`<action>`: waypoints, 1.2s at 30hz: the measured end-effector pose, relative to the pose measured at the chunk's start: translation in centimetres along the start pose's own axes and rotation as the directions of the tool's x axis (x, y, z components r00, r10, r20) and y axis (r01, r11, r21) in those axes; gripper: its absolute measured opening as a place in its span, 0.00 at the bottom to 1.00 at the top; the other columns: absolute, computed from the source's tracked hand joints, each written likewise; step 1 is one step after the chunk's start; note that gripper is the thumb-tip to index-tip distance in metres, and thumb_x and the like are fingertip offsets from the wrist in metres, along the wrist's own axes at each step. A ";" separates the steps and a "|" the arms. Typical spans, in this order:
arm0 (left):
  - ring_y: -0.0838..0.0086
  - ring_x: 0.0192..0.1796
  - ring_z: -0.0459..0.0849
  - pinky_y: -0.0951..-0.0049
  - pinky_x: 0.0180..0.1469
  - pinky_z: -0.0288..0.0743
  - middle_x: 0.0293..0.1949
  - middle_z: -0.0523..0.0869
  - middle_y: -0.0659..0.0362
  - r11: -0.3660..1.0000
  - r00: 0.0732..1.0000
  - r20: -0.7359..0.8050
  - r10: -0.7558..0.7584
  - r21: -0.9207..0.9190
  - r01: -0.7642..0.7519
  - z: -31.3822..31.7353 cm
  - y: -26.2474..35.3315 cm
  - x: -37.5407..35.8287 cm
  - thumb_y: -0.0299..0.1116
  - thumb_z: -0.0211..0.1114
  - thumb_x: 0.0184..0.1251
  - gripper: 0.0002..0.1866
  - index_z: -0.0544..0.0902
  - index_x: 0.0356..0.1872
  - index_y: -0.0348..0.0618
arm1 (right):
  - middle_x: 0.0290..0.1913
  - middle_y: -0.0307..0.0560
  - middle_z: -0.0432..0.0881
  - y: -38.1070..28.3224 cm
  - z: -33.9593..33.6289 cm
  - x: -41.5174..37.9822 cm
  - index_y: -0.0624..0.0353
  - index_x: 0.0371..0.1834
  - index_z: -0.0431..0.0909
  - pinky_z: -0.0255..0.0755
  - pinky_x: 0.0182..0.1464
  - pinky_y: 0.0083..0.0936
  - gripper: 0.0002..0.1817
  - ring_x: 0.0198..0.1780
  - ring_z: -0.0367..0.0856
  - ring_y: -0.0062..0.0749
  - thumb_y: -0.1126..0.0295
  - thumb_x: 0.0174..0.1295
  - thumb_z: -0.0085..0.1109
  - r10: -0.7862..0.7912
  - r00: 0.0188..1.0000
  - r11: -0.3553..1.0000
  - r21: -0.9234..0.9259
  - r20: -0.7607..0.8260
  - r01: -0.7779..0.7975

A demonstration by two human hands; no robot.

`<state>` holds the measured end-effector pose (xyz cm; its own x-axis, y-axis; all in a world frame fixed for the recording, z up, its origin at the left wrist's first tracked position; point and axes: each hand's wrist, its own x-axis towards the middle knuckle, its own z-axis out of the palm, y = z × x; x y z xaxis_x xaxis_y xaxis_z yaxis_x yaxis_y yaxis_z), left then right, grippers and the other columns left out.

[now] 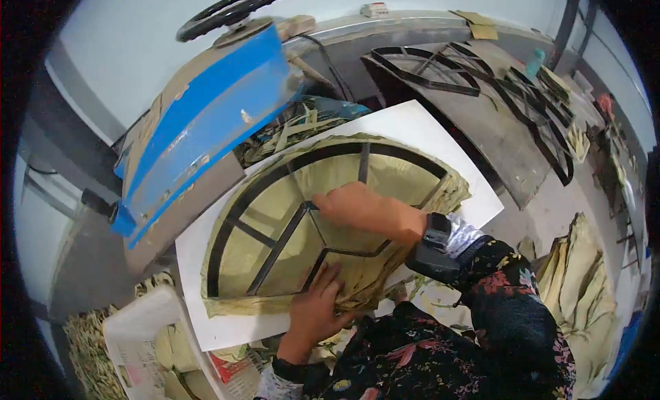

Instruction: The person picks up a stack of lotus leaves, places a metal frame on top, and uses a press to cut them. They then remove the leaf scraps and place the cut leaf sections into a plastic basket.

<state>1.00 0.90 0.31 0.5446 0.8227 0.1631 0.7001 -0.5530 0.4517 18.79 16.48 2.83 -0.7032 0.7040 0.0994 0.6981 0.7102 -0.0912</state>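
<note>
A fan-shaped black metal frame (228, 225) with inner bars lies on a layer of broad, dry, pale-green leaves (282, 183). The leaves stick out past its curved rim and rest on a white board (416, 125). My right hand (350, 206) is closed over the inner bars near the middle of the frame; its fingertips are partly hidden. Beside the frame's lower edge, my left hand (318, 305) lies with fingers apart, touching the leaves and the lower bar.
A blue-covered curved piece (206, 108) and a black handwheel (230, 14) stand at upper left. More black metal frames (426, 70) lie on a board at upper right. A white basket (148, 317) with leaves sits at lower left, and folded dry leaves (577, 283) at right.
</note>
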 end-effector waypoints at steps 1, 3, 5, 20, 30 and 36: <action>0.59 0.64 0.67 0.56 0.64 0.60 0.59 0.72 0.53 1.000 1.000 0.009 0.011 0.005 -0.011 -0.1 0.2 0.1 0.53 0.69 0.44 0.28 0.76 0.40 0.41 | 0.25 0.51 0.80 0.1 0.1 -0.2 0.59 0.39 0.72 0.74 0.27 0.41 0.10 0.29 0.82 0.49 0.68 0.58 0.49 0.013 1.000 1.000 0.004 -0.007 -0.013; 0.59 0.65 0.67 0.56 0.58 0.67 0.60 0.72 0.52 0.999 1.000 0.019 0.000 0.043 -0.001 -0.7 0.7 0.2 0.52 0.70 0.44 0.28 0.76 0.39 0.41 | 0.23 0.51 0.80 0.1 0.2 -0.5 0.59 0.39 0.72 0.74 0.26 0.42 0.10 0.28 0.82 0.49 0.67 0.56 0.51 0.022 0.996 0.998 0.065 -0.091 -0.016; 0.59 0.65 0.67 0.57 0.55 0.69 0.60 0.72 0.52 0.999 0.999 0.024 -0.020 0.033 0.020 -0.4 0.6 0.1 0.52 0.70 0.43 0.29 0.75 0.41 0.40 | 0.22 0.51 0.80 0.2 0.7 -0.5 0.59 0.39 0.72 0.73 0.26 0.42 0.10 0.27 0.82 0.49 0.67 0.56 0.51 0.022 0.995 0.998 0.054 -0.096 -0.017; 0.52 0.60 0.71 0.57 0.59 0.65 0.58 0.72 0.46 0.974 0.976 -0.051 -0.214 -0.089 0.209 1.6 1.4 -1.5 0.42 0.75 0.40 0.36 0.71 0.53 0.38 | 0.25 0.52 0.80 0.0 -0.5 -0.2 0.56 0.42 0.72 0.73 0.29 0.44 0.14 0.29 0.81 0.50 0.60 0.60 0.51 0.113 0.990 0.985 0.119 0.090 -0.123; 0.55 0.55 0.73 0.58 0.51 0.67 0.53 0.75 0.47 0.999 0.951 -0.309 -0.032 -0.005 0.032 2.2 1.0 -2.0 0.47 0.72 0.44 0.39 0.67 0.55 0.35 | 0.30 0.52 0.81 0.0 1.4 -0.7 0.56 0.50 0.69 0.74 0.30 0.42 0.17 0.31 0.81 0.50 0.60 0.61 0.49 0.115 0.993 0.993 -0.012 0.002 -0.115; 0.54 0.52 0.76 0.59 0.49 0.69 0.52 0.76 0.48 0.997 0.903 -0.423 0.073 -0.003 -0.082 2.0 0.5 -4.0 0.44 0.69 0.50 0.34 0.68 0.55 0.39 | 0.42 0.58 0.76 -1.3 -0.1 -1.7 0.59 0.51 0.69 0.75 0.36 0.41 0.21 0.39 0.79 0.50 0.60 0.58 0.54 0.019 0.990 0.999 -0.033 -0.143 -0.024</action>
<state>0.14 -2.92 -1.85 0.3474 0.7583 0.5516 0.6514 -0.6183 0.4397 19.06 14.39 2.88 -0.6634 0.7093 0.2385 0.7186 0.6927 -0.0610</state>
